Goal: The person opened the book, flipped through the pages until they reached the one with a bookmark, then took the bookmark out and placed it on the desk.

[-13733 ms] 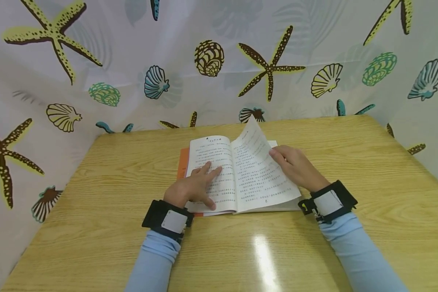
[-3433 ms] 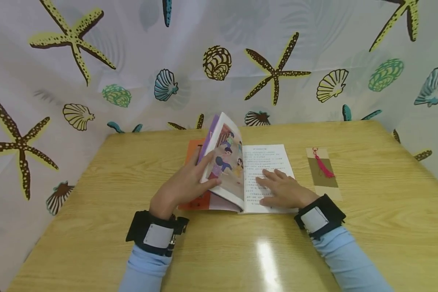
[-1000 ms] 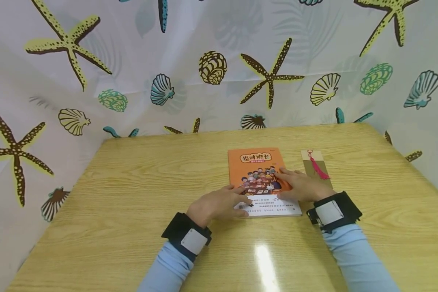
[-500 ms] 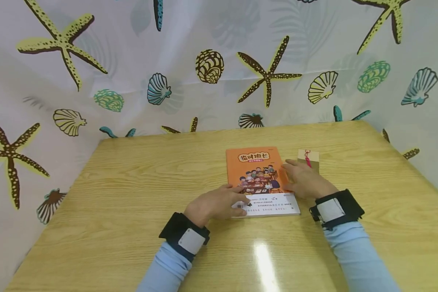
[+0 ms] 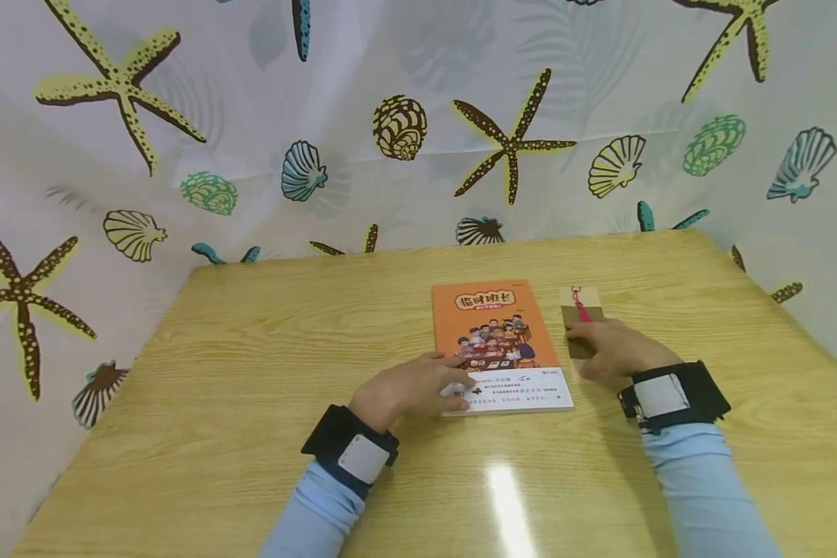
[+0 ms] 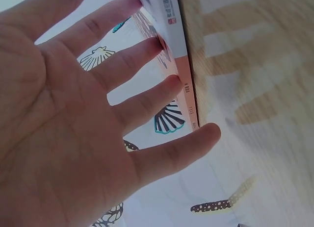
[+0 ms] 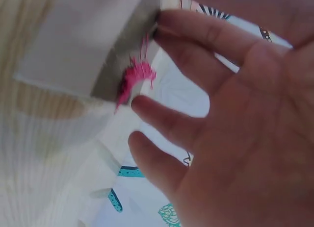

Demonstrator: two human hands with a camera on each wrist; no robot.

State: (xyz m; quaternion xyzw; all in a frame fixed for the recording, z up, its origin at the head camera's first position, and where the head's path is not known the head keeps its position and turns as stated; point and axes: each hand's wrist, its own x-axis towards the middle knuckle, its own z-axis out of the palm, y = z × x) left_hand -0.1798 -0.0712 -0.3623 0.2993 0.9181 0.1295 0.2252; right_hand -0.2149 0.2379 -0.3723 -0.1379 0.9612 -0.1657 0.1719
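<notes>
A closed orange book point(image 5: 488, 322) with cartoon children and a white lower band lies flat on the table. My left hand point(image 5: 413, 390) rests at its lower left edge. In the left wrist view, the spread fingers point(image 6: 132, 53) reach along the side of the book point(image 6: 185, 72). Just right of the book lies a beige and brown bookmark point(image 5: 591, 308) with a pink tassel point(image 5: 582, 312). My right hand point(image 5: 617, 350) covers its lower part. In the right wrist view, fairly straight fingers touch the edge of the bookmark point(image 7: 73, 45); the thumb is hidden.
The wooden table point(image 5: 293, 325) extends around the book, with a bright reflection point(image 5: 505, 504) near the front. Behind it hangs a white cloth point(image 5: 363, 46) printed with starfish and shells. Each wrist wears a black strap point(image 5: 352, 449).
The book, open earlier, is now closed. In the last half second my right hand has left the book's right edge for the bookmark, which has shifted left. My left hand has stayed put.
</notes>
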